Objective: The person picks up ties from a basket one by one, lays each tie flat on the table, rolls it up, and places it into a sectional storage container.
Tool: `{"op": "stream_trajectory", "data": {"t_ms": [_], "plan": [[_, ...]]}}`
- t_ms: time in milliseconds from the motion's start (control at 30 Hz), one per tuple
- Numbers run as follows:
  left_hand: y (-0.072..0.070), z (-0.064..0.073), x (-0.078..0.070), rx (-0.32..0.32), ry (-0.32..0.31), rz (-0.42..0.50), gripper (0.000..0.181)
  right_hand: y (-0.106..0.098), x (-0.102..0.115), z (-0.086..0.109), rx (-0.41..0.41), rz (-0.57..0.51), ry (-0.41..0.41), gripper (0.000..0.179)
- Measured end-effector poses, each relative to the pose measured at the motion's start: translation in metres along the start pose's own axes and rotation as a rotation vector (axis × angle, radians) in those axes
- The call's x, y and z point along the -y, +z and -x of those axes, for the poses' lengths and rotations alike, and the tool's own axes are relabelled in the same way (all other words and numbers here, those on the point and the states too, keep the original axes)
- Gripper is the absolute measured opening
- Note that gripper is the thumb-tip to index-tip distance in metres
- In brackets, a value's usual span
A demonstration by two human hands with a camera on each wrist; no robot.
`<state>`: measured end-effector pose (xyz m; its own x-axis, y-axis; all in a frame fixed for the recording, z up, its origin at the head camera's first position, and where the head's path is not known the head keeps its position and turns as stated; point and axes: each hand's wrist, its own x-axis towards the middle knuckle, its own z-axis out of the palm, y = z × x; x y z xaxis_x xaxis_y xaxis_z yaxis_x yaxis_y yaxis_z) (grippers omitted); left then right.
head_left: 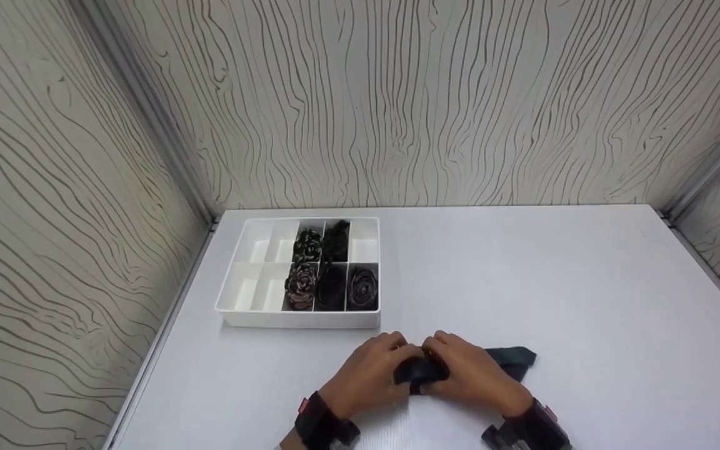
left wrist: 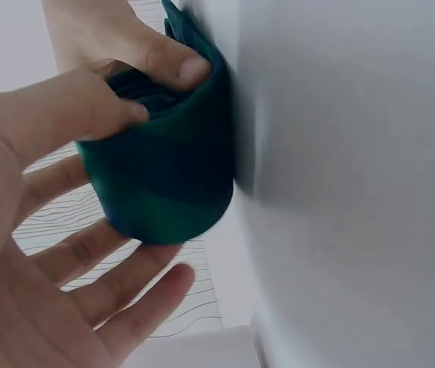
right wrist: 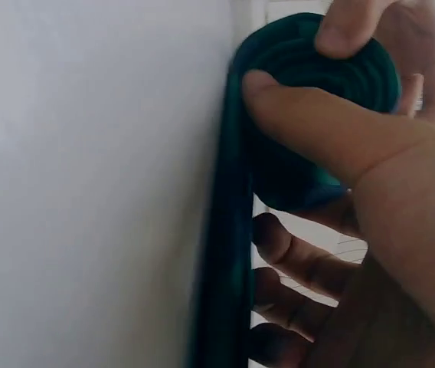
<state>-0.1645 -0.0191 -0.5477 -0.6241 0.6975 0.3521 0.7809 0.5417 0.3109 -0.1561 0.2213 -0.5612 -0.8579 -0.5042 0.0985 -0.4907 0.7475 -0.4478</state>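
A green and dark blue necktie point(head_left: 421, 370), partly rolled into a coil, stands on edge on the white table near its front. My left hand point(head_left: 369, 370) grips the coil from the left, its thumb on the top edge and its fingers behind. From the right, my right hand point(head_left: 471, 375) holds the same coil between thumb and fingers. In the right wrist view the layered spiral of the necktie point(right wrist: 317, 69) shows, with a flat length running along the tabletop. The left wrist view shows the smooth outer wrap of the necktie point(left wrist: 168, 180). Its pointed tail lies right of my right hand.
Behind and left of my hands sits a white divided box point(head_left: 300, 320). Several of its compartments hold dark rolled pieces of cloth, among them a patterned roll point(head_left: 300, 286) and a grey-black roll point(head_left: 363, 289). Wood-grain panels point(head_left: 360, 112) enclose the table at the back and sides.
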Motion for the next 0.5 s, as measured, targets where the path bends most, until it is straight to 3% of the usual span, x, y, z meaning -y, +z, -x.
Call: {"op": "stream_trajectory", "data": {"t_ms": [233, 500], "plan": [[-0.0008, -0.0032, -0.0022, -0.005, 0.021, -0.034, 0.048, 0.0001, 0.0016, 0.0025, -0.012, 0.002, -0.021, 0.052], [0.001, -0.001, -0.0037, 0.04, 0.012, -0.061, 0.053, 0.0001, 0.0043, 0.0081, 0.0, 0.013, -0.022, 0.053]]}}
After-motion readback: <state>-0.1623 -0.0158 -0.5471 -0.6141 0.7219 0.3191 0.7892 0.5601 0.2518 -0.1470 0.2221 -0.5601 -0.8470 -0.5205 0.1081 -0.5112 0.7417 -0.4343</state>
